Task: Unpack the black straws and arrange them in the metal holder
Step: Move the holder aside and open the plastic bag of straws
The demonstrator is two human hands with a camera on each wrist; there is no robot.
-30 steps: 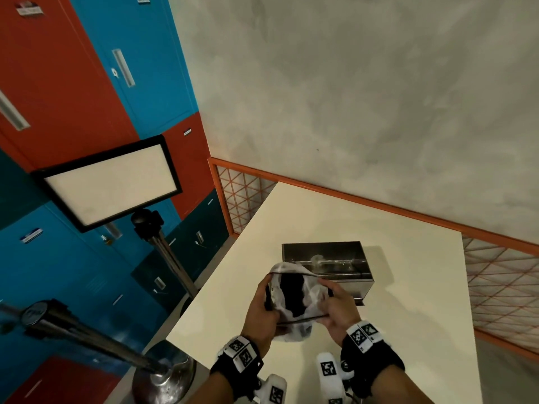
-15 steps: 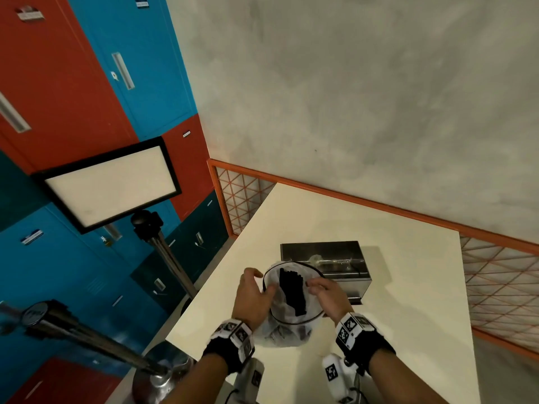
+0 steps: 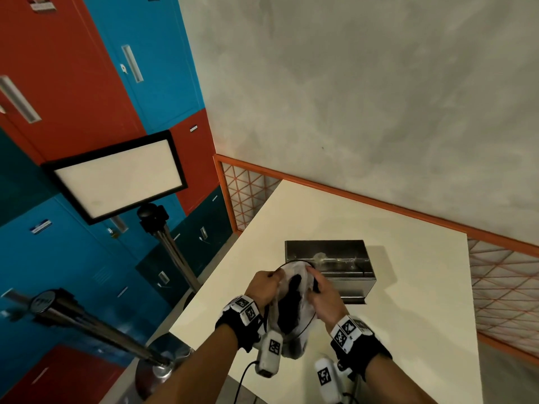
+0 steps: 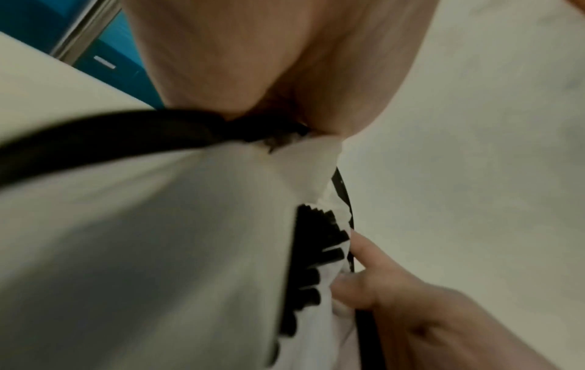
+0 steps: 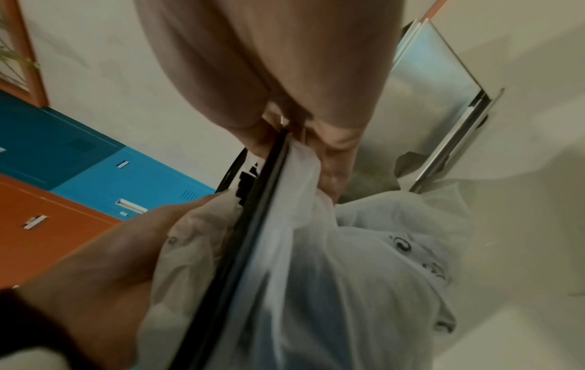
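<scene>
A translucent white plastic bag with a black rim is held upright over the table's near part, between both hands. A bundle of black straws stands inside it, their ends showing at the open mouth. My left hand pinches the bag's left rim. My right hand pinches the right rim. The open metal holder sits on the table just behind the bag, with a crumpled clear wrapper inside it.
The cream table has an orange mesh rail along its far and right sides. Left of the table stand a light panel on a tripod, a metal post, and red and blue lockers.
Both hands moved up the bag to its rim and drew the mouth narrower; the bag now stands taller with the straws deeper inside.
</scene>
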